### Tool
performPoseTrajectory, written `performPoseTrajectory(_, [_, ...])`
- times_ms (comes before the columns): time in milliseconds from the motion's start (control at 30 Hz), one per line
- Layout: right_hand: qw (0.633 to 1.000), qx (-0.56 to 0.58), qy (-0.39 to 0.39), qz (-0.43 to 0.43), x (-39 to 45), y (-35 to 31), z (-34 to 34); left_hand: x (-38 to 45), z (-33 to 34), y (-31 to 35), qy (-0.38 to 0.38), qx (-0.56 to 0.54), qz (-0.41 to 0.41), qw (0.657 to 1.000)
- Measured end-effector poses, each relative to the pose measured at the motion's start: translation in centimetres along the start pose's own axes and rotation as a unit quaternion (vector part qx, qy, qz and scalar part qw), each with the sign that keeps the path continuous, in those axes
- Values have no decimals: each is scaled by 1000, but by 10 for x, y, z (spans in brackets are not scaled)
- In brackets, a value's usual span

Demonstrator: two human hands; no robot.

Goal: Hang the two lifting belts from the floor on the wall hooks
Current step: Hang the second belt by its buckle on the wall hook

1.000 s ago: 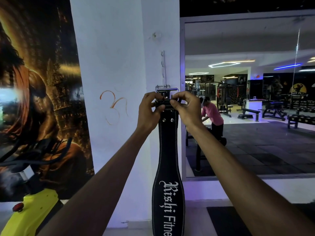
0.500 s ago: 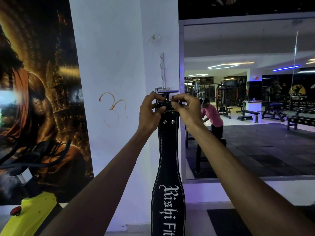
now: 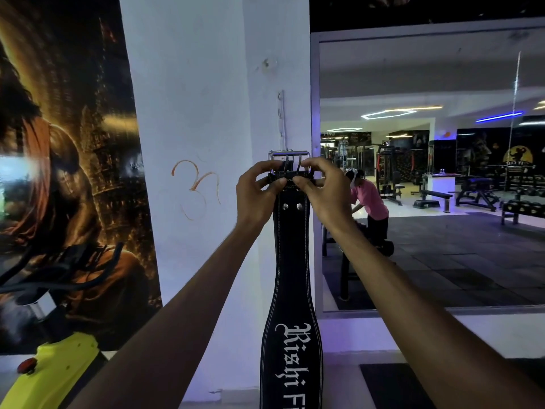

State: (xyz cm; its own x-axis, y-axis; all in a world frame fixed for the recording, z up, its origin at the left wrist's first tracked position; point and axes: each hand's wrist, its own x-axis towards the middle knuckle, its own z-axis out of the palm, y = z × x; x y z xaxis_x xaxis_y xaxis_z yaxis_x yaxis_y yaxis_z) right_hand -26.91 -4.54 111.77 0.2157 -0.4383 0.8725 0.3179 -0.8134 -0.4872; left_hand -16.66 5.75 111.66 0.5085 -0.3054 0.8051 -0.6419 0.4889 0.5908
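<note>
A black leather lifting belt [image 3: 290, 276] with white lettering hangs straight down in front of a white pillar. Its metal buckle [image 3: 289, 156] is at the top, just under a thin vertical strip of wall hooks [image 3: 282, 119]. My left hand [image 3: 258, 191] pinches the belt's top edge on the left side. My right hand [image 3: 320, 190] pinches the same edge on the right. Whether the buckle rests on a hook cannot be told. A second belt is not in view.
A large mirror [image 3: 427, 172] fills the wall to the right and reflects a person in a pink shirt [image 3: 368, 199] and gym benches. A dark poster [image 3: 65, 160] covers the left wall. A yellow exercise machine [image 3: 50, 367] stands at the lower left.
Both hands and the belt stay almost still at the strip of hooks. The view has shifted slightly, so the belt sits a little lower in the frame.
</note>
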Motion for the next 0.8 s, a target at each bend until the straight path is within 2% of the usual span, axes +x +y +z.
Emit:
performPoseTrajectory(67, [1000,-1,-5,11,2,2,-1,0,1,-3,7,-12,-24,1000])
performPoseTrajectory(267, [987,132,-39,80,11,11,-6,5,12,-12,12,5,-25,1000])
performPoseTrajectory(500, [989,135,-36,52,38,40,-8,24,32,-20,14,20,5,1000])
performPoseTrajectory(800, [992,126,-13,26,78,111,27,74,47,-84,45,33,5,998])
